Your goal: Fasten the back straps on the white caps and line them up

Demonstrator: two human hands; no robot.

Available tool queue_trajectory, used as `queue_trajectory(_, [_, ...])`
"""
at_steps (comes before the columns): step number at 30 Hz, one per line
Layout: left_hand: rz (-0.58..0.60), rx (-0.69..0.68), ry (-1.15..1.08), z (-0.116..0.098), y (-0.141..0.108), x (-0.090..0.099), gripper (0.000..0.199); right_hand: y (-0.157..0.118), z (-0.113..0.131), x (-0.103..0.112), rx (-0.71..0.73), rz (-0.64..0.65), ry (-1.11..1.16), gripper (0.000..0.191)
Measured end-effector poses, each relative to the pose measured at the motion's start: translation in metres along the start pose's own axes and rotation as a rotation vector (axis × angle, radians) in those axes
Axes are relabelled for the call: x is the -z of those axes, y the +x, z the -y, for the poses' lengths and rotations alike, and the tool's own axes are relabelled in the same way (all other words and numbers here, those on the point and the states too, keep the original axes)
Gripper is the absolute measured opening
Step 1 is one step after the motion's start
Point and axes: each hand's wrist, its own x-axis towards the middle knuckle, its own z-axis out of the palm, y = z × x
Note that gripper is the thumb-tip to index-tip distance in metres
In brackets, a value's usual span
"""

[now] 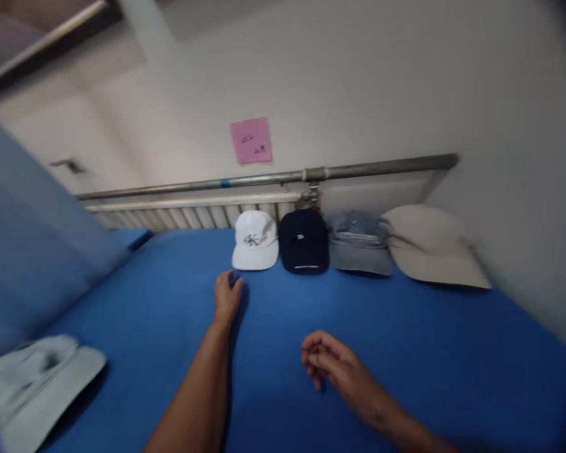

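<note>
A white cap (255, 240), a black cap (304, 241), a grey cap (360, 243) and a beige wide-brimmed cap (431, 244) stand side by side along the back of the blue surface (273, 314). My left hand (227, 296) is just below the white cap's brim, a small gap apart, thumb and fingers apart with nothing between them. Over the middle right of the surface, my right hand (332, 362) hangs with loosely curled fingers and holds nothing. A pale cap (38, 384) lies at the lower left, partly cut off by the frame.
Behind the caps run a metal pipe (391, 167) and a white radiator (188, 214). A pink note (251, 140) is stuck to the wall. Blue fabric (38, 233) hangs at the left, and the wall closes off the right side.
</note>
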Motion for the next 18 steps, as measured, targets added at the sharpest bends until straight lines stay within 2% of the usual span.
queue_trajectory(4, [-0.011,0.042,-0.06,0.008,-0.036,0.031,0.03,0.002,-0.002,0.001,-0.017,-0.001,-0.092,0.026])
queue_trajectory(8, [-0.051,0.106,-0.171,0.021,-0.071,0.077,0.03,0.002,-0.003,-0.001,-0.01,0.022,-0.188,0.031])
queue_trajectory(12, [-0.218,0.248,-0.346,0.037,-0.1,0.136,0.029,-0.002,0.0,-0.004,0.014,0.013,-0.242,0.033])
queue_trajectory(16, [-0.413,0.484,-0.618,0.058,-0.12,0.192,0.01,-0.007,0.003,-0.007,0.022,-0.01,-0.248,0.034])
queue_trajectory(18, [-0.496,0.589,-0.767,0.067,-0.127,0.215,0.012,-0.009,0.004,-0.008,0.027,-0.028,-0.255,0.034])
